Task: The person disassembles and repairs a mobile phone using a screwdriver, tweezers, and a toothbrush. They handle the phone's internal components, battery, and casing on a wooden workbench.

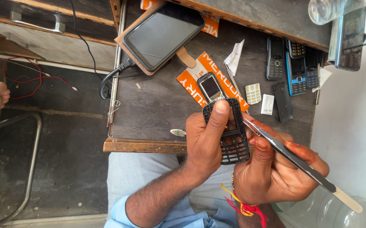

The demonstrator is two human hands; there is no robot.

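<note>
The person's left hand (206, 141) comes up from a bare forearm in a rolled pale blue sleeve, its back turned to the camera, the thumb stretched upward and pressed flat while the fingers wrap out of sight behind, a closed grip on the black plastic phone front frame with its open keypad grid (232, 135). The right hand (275, 171) sits just beside it, palm up and fingers curled, the thumb and forefinger pinching a pair of slim metal tweezers (294, 160) whose tip touches the frame's right edge. Red and yellow thread circles the right wrist.
</note>
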